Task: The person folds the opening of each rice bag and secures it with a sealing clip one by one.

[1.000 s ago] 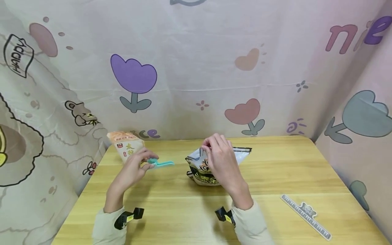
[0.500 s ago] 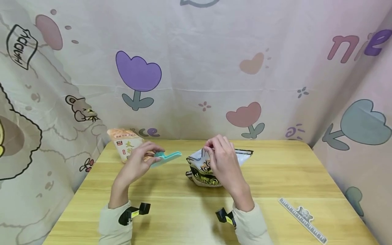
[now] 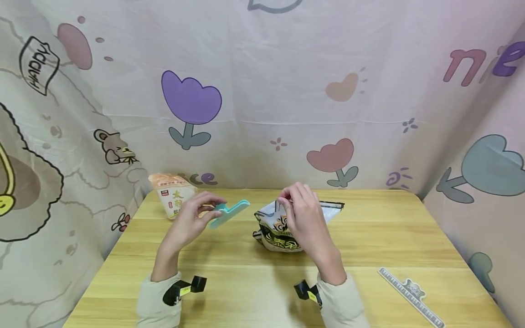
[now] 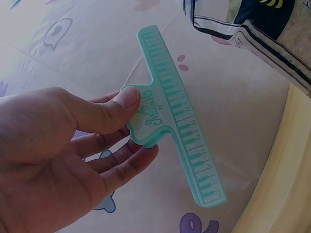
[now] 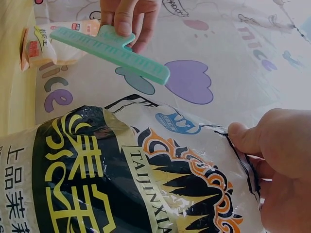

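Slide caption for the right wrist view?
Right hand pinches the printed bag by its edge; left hand holds a teal clip.

The head camera looks from above the near side of the table point(image 3: 238, 291), forward and down. It is the farthest off, covering the far edge, both far corners and the curtain point(image 3: 262, 73) behind. The left wrist camera point(image 3: 198, 283) faces the left hand point(image 3: 193, 219) and clip point(image 3: 230, 214) at close range; its view is rolled, so a table edge slants up the lower right. The right wrist camera point(image 3: 301, 289) looks leftward past the right hand point(image 3: 306, 216), close over the bag point(image 3: 279, 243), toward the packet point(image 3: 172, 196) at the far left corner. Head and right wrist views share both hands, clip, bag and packet. The wrist views share the left hand, clip and part of the bag.
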